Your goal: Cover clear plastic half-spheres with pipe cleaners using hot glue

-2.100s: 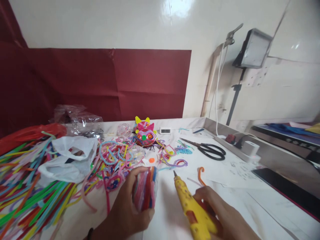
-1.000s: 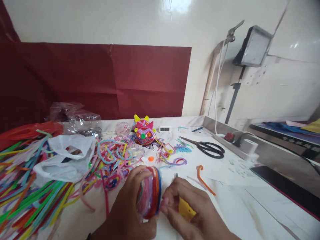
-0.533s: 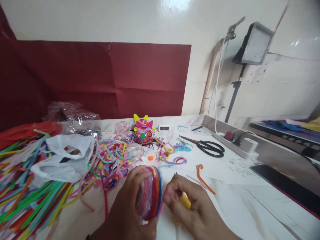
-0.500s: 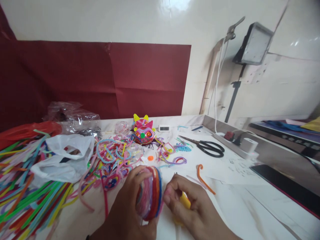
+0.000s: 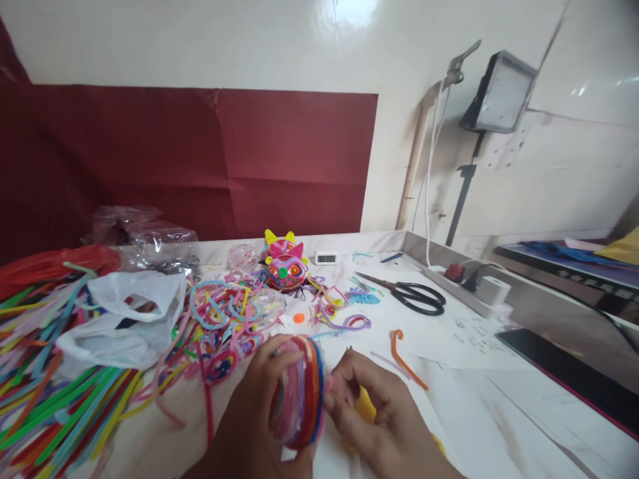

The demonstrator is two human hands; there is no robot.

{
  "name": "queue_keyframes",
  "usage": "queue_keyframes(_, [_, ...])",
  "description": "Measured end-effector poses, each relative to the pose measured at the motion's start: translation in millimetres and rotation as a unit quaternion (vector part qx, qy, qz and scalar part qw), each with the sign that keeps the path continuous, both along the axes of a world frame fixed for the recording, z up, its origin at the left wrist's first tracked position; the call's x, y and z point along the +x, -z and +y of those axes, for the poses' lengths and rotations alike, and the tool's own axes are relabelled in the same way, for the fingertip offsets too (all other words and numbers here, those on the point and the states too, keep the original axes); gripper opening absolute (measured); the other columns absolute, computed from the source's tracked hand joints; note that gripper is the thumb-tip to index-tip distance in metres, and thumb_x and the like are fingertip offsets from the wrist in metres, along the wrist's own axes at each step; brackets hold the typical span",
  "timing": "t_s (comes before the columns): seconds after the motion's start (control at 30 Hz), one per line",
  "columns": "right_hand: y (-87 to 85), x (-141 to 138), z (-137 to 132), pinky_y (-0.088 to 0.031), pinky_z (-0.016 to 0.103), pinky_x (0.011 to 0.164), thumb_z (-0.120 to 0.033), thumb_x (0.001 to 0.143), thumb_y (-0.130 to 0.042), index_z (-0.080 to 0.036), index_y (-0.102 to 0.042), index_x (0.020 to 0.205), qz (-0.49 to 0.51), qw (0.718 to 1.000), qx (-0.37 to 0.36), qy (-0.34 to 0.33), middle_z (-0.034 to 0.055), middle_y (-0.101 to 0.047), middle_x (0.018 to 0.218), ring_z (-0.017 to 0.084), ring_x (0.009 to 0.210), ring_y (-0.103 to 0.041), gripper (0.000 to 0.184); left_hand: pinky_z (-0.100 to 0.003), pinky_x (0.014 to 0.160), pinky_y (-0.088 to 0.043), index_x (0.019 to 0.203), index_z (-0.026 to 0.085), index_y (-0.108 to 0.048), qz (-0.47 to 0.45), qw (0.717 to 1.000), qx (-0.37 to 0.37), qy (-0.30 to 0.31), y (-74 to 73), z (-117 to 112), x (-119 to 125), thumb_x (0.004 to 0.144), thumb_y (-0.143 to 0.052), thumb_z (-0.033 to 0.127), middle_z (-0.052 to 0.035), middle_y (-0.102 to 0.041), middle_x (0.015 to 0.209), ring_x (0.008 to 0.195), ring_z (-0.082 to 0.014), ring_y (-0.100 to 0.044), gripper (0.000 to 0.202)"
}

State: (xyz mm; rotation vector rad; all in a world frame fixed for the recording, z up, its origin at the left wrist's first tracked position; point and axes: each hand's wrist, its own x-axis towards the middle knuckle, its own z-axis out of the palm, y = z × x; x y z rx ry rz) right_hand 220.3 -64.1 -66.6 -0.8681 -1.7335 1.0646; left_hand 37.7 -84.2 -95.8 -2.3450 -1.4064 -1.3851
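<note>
My left hand point(image 5: 264, 406) is wrapped round a ball-like piece point(image 5: 301, 392) covered in bands of coloured pipe cleaner, with pink, red, orange and blue stripes showing. At the ball's right edge, my right hand point(image 5: 374, 406) is closed, thumb and forefinger pinching a bit of pink pipe cleaner point(image 5: 340, 384). A yellow thing point(image 5: 367, 404), perhaps a tool handle, lies inside the same hand; its kind is mostly hidden. Beyond my hands stands a finished-looking animal head point(image 5: 285, 263) of coiled pipe cleaners with yellow ears. An orange pipe cleaner point(image 5: 407, 362) lies to the right.
Black-handled scissors point(image 5: 417, 296) lie behind my right hand. Loose pipe cleaners point(image 5: 74, 406) and a white plastic bag point(image 5: 120, 326) cover the left side. Further back is a small digital clock point(image 5: 326, 258). A phone point(image 5: 564, 372) and power strip point(image 5: 482, 293) are at right.
My right hand has come slightly closer to the ball, its pinched fingers now at the edge. The ball stays in my left hand, and the view has shifted a little.
</note>
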Motion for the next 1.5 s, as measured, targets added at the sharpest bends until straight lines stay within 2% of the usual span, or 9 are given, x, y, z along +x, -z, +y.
queue_keyframes(0.23, [-0.7, -4.4, 0.3, -0.032, 0.024, 0.057, -0.029, 0.074, -0.074, -0.021, -0.052, 0.074, 0.083, 0.992, -0.094, -0.004, -0.0065, -0.047, 0.064, 0.010, 0.059, -0.040, 0.024, -0.051, 0.098, -0.048, 0.133, 0.028, -0.038, -0.029, 0.999, 0.012, -0.008, 2.2, -0.6, 4.1, 0.072, -0.060, 0.014, -0.0138, -0.044, 0.139, 0.129, -0.0354, -0.048, 0.066])
queue_keyframes(0.37, [1.4, -6.5, 3.0, -0.033, 0.021, 0.057, -0.027, 0.065, -0.086, -0.021, -0.049, 0.084, 0.225, 0.950, -0.206, -0.074, -0.0077, -0.057, 0.067, 0.007, 0.057, -0.048, 0.042, -0.048, 0.099, -0.047, 0.131, 0.027, -0.040, -0.018, 1.000, 0.013, -0.015, 0.4, -1.7, 4.1, 0.069, -0.059, 0.012, -0.0131, -0.044, 0.139, 0.129, -0.0342, -0.047, 0.067])
queue_keyframes(0.47, [2.1, -5.5, 4.3, -0.034, 0.021, 0.055, -0.025, 0.062, -0.088, -0.021, -0.049, 0.085, 0.257, 0.930, -0.244, -0.097, -0.0070, -0.065, 0.063, 0.007, 0.052, -0.052, 0.046, -0.046, 0.098, -0.048, 0.130, 0.027, -0.040, -0.012, 1.000, 0.024, -0.009, -0.8, -2.0, 5.0, 0.070, -0.058, 0.012, -0.0127, -0.045, 0.138, 0.127, -0.0335, -0.049, 0.064])
queue_keyframes(0.7, [8.1, -3.0, 8.7, -0.037, 0.020, 0.052, -0.010, 0.058, -0.080, -0.022, -0.045, 0.080, 0.268, 0.923, -0.256, -0.105, -0.0061, -0.069, 0.058, 0.010, 0.051, -0.060, 0.043, -0.047, 0.096, -0.050, 0.131, 0.027, -0.039, 0.009, 0.999, 0.038, 0.015, 5.6, 2.7, 1.8, 0.062, -0.060, 0.015, -0.0134, -0.046, 0.137, 0.127, -0.0360, -0.050, 0.073])
queue_keyframes(0.87, [13.1, -5.6, 11.9, -0.036, 0.019, 0.046, -0.007, 0.053, -0.072, -0.023, -0.043, 0.079, 0.287, 0.911, -0.284, -0.087, -0.0054, -0.070, 0.055, 0.010, 0.045, -0.056, 0.041, -0.051, 0.100, -0.048, 0.136, 0.026, -0.036, 0.016, 0.999, -0.002, 0.032, 11.5, 3.4, -3.9, 0.063, -0.060, 0.016, -0.0146, -0.042, 0.140, 0.130, -0.0368, -0.046, 0.078])
queue_keyframes(1.03, [9.4, -5.0, 11.2, -0.031, 0.017, 0.042, -0.005, 0.050, -0.065, -0.023, -0.043, 0.077, 0.284, 0.908, -0.299, -0.075, -0.0050, -0.068, 0.051, 0.008, 0.042, -0.051, 0.039, -0.053, 0.104, -0.045, 0.136, 0.027, -0.032, 0.021, 0.996, -0.057, 0.061, 5.9, 1.1, -5.2, 0.062, -0.061, 0.011, -0.0151, -0.039, 0.141, 0.132, -0.0367, -0.044, 0.081])
queue_keyframes(1.3, [-0.8, -2.8, 10.7, -0.031, 0.016, 0.043, -0.002, 0.049, -0.063, -0.022, -0.043, 0.076, 0.281, 0.899, -0.328, -0.073, -0.0061, -0.069, 0.054, 0.007, 0.043, -0.053, 0.040, -0.054, 0.109, -0.039, 0.138, 0.025, -0.030, 0.023, 0.992, -0.065, 0.102, 6.3, 5.9, -8.3, 0.066, -0.062, 0.013, -0.0149, -0.041, 0.140, 0.134, -0.0362, -0.041, 0.080])
queue_keyframes(1.5, [5.0, -3.5, 12.4, -0.030, 0.015, 0.040, -0.001, 0.044, -0.060, -0.022, -0.043, 0.076, 0.296, 0.894, -0.331, -0.063, -0.0064, -0.066, 0.049, 0.007, 0.039, -0.051, 0.042, -0.053, 0.114, -0.033, 0.141, 0.026, -0.027, 0.018, 0.986, -0.095, 0.136, 7.5, 9.0, -12.5, 0.066, -0.064, 0.014, -0.0129, -0.037, 0.143, 0.138, -0.0355, -0.034, 0.085])
